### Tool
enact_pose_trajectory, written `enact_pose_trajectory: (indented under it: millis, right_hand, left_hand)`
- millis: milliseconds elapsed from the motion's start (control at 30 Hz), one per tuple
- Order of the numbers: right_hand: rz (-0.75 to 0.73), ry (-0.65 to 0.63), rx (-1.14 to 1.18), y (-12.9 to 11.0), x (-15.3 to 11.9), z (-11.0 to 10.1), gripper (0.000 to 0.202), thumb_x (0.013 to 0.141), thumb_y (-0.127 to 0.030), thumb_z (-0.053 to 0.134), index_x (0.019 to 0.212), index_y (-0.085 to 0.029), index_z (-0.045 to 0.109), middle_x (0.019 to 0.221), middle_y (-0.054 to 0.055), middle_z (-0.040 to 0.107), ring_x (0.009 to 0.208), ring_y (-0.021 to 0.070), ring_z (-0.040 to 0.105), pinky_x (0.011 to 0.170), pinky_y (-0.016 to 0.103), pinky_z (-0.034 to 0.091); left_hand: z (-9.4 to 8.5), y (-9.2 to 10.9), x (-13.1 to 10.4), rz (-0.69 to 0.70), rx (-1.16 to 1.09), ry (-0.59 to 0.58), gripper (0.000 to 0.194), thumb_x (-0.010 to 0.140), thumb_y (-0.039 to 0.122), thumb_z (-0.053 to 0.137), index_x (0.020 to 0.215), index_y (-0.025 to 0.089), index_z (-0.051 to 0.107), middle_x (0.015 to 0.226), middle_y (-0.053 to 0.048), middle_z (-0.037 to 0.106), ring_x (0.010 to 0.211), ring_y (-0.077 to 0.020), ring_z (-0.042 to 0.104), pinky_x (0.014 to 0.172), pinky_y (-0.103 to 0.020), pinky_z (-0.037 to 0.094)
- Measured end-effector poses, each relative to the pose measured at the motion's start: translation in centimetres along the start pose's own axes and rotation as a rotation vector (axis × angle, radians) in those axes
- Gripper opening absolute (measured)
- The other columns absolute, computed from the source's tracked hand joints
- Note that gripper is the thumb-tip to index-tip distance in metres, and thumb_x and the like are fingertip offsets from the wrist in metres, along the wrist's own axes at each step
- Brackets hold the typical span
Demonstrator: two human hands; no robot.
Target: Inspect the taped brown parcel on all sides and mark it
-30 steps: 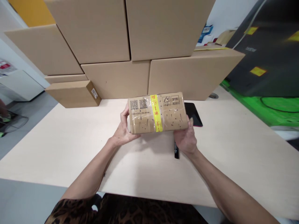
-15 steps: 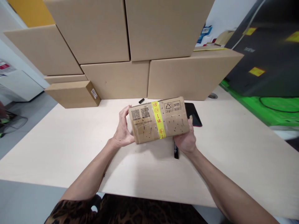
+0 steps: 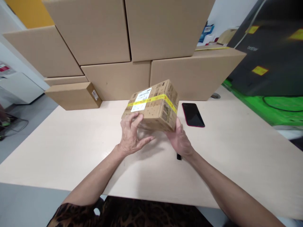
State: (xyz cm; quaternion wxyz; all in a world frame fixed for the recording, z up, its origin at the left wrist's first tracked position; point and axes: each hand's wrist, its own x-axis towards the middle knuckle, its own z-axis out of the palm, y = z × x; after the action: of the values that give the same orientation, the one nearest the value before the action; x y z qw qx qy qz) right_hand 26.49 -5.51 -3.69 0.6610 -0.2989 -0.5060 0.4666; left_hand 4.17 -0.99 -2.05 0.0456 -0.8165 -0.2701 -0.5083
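A small brown cardboard box (image 3: 151,115) with yellow tape and a white label is held tilted above the table, its label side facing up. My right hand (image 3: 181,138) supports it at the lower right corner, partly hidden beneath it. My left hand (image 3: 131,134) touches the near left edge with its fingertips, the thumb stretched out apart below the box. A black object (image 3: 179,156) lies on the table beside my right wrist, mostly covered by that hand. To the right of the box a dark phone with a red edge (image 3: 193,114) lies flat.
Large cardboard boxes (image 3: 115,82) are stacked along the back of the pale table (image 3: 78,148). A smaller closed box (image 3: 73,96) stands at the back left. Beyond the right edge are a dark machine (image 3: 255,56) and a green surface (image 3: 276,107).
The box has been turned, so its labelled side and a taped end now show. My left hand has shifted from its left end to the near edge; my right hand has moved slightly left.
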Motion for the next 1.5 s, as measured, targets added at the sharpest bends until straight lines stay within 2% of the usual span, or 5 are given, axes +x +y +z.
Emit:
enact_pose_trajectory:
  millis: [433,700,1000,1167,1500]
  right_hand:
    - [-0.090,0.054,-0.155,-2.4,0.2,-1.4,0.106,0.074,-0.048,0.099,0.164,-0.039,0.042,0.165,0.009,0.058,0.150,0.0367,0.060,0.123,0.066,0.051]
    - [-0.233,0.075,-0.285,-2.1,0.4,-1.4,0.123,0.063,-0.053,0.104,0.164,-0.040,0.036,0.173,0.011,0.045,0.166,0.0386,0.038,0.134,0.069,0.033]
    - [-0.288,0.049,-0.293,-3.3,1.2,-1.2,0.098,0.056,-0.062,0.104,0.134,-0.035,0.052,0.156,0.012,0.060,0.150,0.0403,0.057,0.127,0.066,0.046]
    - [-0.417,0.010,-0.407,-3.1,1.0,-1.5,0.126,0.037,-0.062,0.110,0.144,-0.040,0.048,0.159,0.009,0.053,0.156,0.0463,0.047,0.134,0.074,0.031]
    - [-0.511,0.205,-0.568,0.1,-0.1,-1.0,0.137,0.050,-0.055,0.107,0.161,-0.041,0.028,0.166,0.013,0.034,0.161,0.0496,0.031,0.134,0.074,0.023]
  left_hand:
    - [-0.2,1.3,-0.1,-0.042,-0.239,-0.056,0.021,0.113,0.036,0.052,0.130,0.026,0.061,0.140,-0.016,0.064,0.132,-0.0274,0.065,0.104,-0.049,0.061]
    - [0.2,1.3,-0.2,-0.099,-0.286,-0.062,0.020,0.111,0.041,0.058,0.123,0.026,0.063,0.129,-0.011,0.064,0.123,-0.0247,0.065,0.101,-0.045,0.060]
    - [-0.1,1.5,-0.1,-0.046,-0.346,-0.144,0.024,0.109,0.047,0.061,0.115,0.024,0.068,0.111,-0.009,0.068,0.105,-0.0245,0.068,0.088,-0.041,0.061]
    - [0.0,2.0,-0.1,-0.026,-0.355,-0.162,0.026,0.111,0.045,0.056,0.124,0.024,0.066,0.115,-0.011,0.071,0.107,-0.0251,0.070,0.088,-0.042,0.062]
    - [0.4,3.3,0.8,0.005,-0.433,-0.304,0.024,0.113,0.023,0.048,0.133,0.027,0.061,0.119,-0.010,0.067,0.110,-0.0209,0.072,0.086,-0.035,0.066]
